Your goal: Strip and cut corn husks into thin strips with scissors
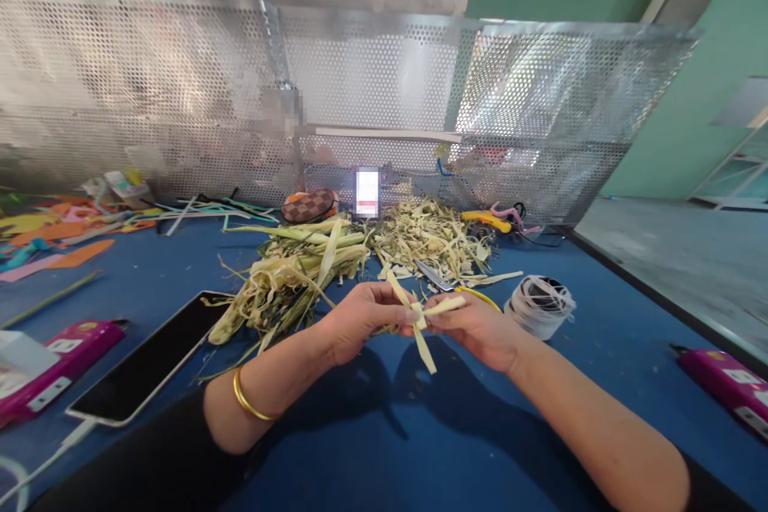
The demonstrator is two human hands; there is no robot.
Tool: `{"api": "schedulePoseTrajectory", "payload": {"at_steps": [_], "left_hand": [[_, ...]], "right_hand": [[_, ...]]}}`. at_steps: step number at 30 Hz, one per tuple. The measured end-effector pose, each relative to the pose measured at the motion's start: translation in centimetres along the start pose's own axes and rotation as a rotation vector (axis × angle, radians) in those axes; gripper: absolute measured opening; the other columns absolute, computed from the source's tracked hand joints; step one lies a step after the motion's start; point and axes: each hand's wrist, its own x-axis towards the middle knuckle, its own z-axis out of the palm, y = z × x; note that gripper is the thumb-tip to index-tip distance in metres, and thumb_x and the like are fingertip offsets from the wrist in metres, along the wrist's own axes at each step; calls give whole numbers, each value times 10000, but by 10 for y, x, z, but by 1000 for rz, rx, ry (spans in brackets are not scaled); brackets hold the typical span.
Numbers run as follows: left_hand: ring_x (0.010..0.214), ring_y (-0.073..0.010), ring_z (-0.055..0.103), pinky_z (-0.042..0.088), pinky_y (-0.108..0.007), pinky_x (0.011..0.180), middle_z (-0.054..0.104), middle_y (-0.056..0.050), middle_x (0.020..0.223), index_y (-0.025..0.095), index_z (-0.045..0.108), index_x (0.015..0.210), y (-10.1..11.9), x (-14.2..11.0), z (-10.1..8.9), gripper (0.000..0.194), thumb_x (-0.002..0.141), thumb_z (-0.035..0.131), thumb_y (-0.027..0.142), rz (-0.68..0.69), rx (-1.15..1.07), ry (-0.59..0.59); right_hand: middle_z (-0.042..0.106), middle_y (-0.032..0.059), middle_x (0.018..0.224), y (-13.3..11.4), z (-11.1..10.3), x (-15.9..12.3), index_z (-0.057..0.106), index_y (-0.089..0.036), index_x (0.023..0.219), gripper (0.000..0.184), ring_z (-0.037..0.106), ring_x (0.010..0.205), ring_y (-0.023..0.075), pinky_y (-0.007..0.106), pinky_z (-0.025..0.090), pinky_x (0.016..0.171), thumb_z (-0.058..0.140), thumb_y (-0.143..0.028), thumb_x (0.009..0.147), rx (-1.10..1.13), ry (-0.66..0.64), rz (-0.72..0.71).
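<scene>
Pale strips (pixel 424 348): centre of frame, just below the shredded pile, held up off the blue tabletop (pixel 444 456) and crossed at a small folded knot-like spot. Look like dry husk or leaf; ends poke out up-left, right and down.

Left hand (pixel 369 316): thumb and fingers closed, pinching the strips at the left side of the crossing. Right hand (pixel 468 324): fingertips closed on the strips just right of it. Lower fingers mostly hidden on both, can't tell how they sit.

Handling, my read: pinch right on the crossing with one hand, draw ends snug with the other, short even pulls in line with the fibre. Flatten each fold before tightening. Stuff looks thin and brittle; a hard sideways yank could split it, and a loose pinch could let the folds open. Loads are best taken near the fold, not at the tips.

Around: scissors (pixel 436 278) lie right behind the hands, blade toward the pile, yellow handle partly behind the right hand. Closest hazard, knuckles could catch them. Leafy bundle (pixel 288 276) left of centre, shredded pile (pixel 429 236) upper middle; both crowd the far side. White twine roll (pixel 537 308) just beside the right hand, easy to bump. Phone (pixel 144 360) lower left near the left forearm, cable (pixel 75 436) plugged in; sleeve could snag it. Near side gives the elbows more room.
</scene>
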Motion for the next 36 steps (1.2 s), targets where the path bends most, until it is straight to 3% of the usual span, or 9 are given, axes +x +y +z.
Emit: {"api": "schedulePoseTrajectory", "payload": {"at_steps": [3, 6, 8, 11, 15, 20, 24, 32, 36], "left_hand": [[563, -98, 583, 466, -239, 636, 653, -11, 632, 130, 673, 689, -5, 4, 0, 264, 502, 820, 244, 38, -64, 121], [587, -101, 590, 483, -246, 662, 654, -8, 654, 132, 676, 705, -9, 7, 0, 269, 509, 818, 250, 55, -76, 218], [583, -100, 585, 489, -245, 655, 645, -3, 644, 131, 674, 695, -10, 7, 0, 250, 515, 808, 241, 57, -57, 261], [567, -94, 575, 490, -236, 632, 627, 8, 614, 127, 666, 668, -10, 7, 1, 202, 529, 786, 212, 51, -11, 313], [559, -91, 567, 491, -232, 621, 618, 8, 586, 121, 659, 645, -10, 6, 2, 130, 562, 750, 164, 18, 78, 314], [536, -105, 571, 498, -254, 608, 624, -6, 561, 119, 655, 633, -10, 5, 1, 120, 563, 747, 147, -44, 177, 227], [534, -106, 581, 490, -245, 592, 653, -19, 601, 119, 664, 646, -5, 3, 0, 112, 562, 734, 141, -51, 225, 153], [526, -106, 578, 447, -216, 564, 648, -4, 559, 137, 675, 630, -2, 0, -2, 99, 559, 734, 174, -23, 346, -63], [551, -112, 589, 459, -227, 599, 667, -13, 597, 145, 681, 643, 0, -2, -2, 137, 560, 763, 216, -49, 298, -150]], "right_hand": [[647, 21, 672, 6, 8, 2, 689, -160, 652, 254, 568, 707, 154, 296, 406, 740, 814, -345, 532, 97, 109, -39], [618, 11, 644, 12, 13, 3, 651, -166, 629, 242, 528, 638, 145, 293, 395, 664, 765, -377, 601, 9, 222, -108], [597, 6, 628, 14, 15, 2, 623, -181, 620, 211, 506, 619, 151, 295, 378, 629, 695, -370, 680, -244, 315, -226], [601, 20, 685, 14, 13, -1, 613, -196, 657, 167, 512, 657, 165, 295, 364, 632, 570, -271, 800, -811, 427, -535], [605, 50, 731, 10, 11, -5, 620, -182, 727, 252, 526, 729, 185, 324, 353, 708, 426, -145, 883, -1409, 419, -892], [608, 70, 772, 6, 12, -6, 620, -160, 745, 270, 522, 789, 192, 349, 337, 788, 396, -72, 868, -1597, 305, -1010], [592, 41, 731, 4, 10, -5, 596, -167, 724, 221, 513, 720, 167, 337, 351, 757, 431, -91, 851, -1386, 281, -884], [515, -47, 505, 4, 2, -1, 613, -188, 598, 107, 420, 499, 108, 249, 299, 501, 651, -249, 678, -652, 104, -110], [630, -5, 541, 2, -2, 0, 671, -162, 578, 145, 526, 533, 123, 262, 381, 560, 725, -296, 586, -308, -56, 82]]}}
